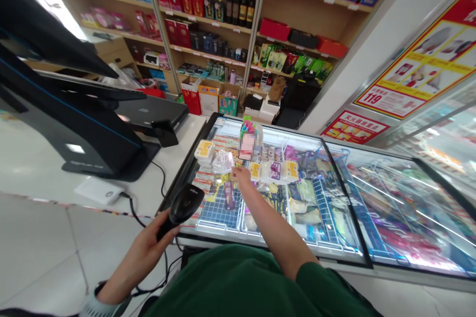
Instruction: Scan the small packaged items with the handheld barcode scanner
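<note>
Left hand [154,237] wrapped around handle of glossy black scanner [187,203], rounded head past the fingers. Right hand [241,174] at edge of clear, shiny package [223,162], just left of it; can't tell if pinching.

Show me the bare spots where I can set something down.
The white counter has bare room left of the white device. The glass right of the freezer's black crossbar also looks bare. It's crowded around the right hand, between the stacked tubs and row of packs. The left hand's scanner hangs over the near corner.
</note>
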